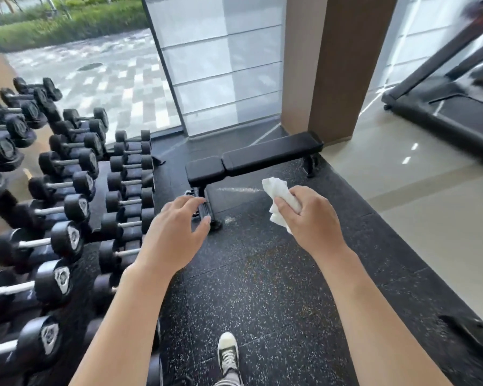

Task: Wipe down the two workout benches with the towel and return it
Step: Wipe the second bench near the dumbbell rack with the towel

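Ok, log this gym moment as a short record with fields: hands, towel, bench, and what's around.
right hand: right hand grips the white towel, held in the air
left hand: left hand open, holds nothing
bench: black bench ahead on the dark speckled floor, flat, not touched
left side: dumbbell rack
right side: treadmill
wiping: not yet begun

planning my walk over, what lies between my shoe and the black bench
Only bare speckled black rubber floor between the shoe and the black padded bench, in the head view.

dumbbell rack [67,190] left of bench [251,160]; treadmill [452,107] far right.
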